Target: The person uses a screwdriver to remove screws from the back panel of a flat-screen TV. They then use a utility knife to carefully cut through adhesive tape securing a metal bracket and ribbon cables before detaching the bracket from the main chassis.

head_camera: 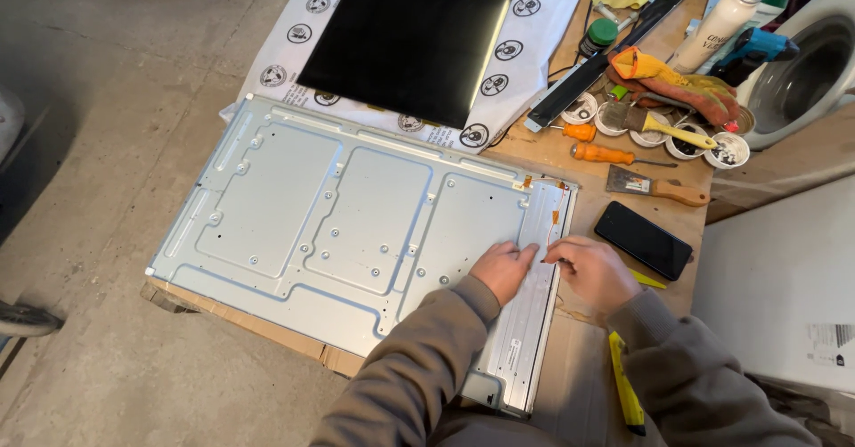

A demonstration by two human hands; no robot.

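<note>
A large silver metal back panel (338, 207) of a flat screen lies face down on a wooden bench. My left hand (503, 271) rests flat on the panel's right end, fingers together, pressing the ribbed strip (534, 278) along that edge. My right hand (592, 272) is beside it at the panel's right rim, fingertips pinched on something small and thin at the edge; I cannot tell what it is. Both sleeves are grey-brown.
A black glossy screen sheet (414, 33) lies on white wrapping behind the panel. A black phone (643, 239), a scraper (659, 187), orange screwdrivers (603, 153), small white cups (726, 150), a white bottle (721, 21) and rags (686, 86) crowd the bench's right side. A yellow tool (626, 394) lies near my right arm.
</note>
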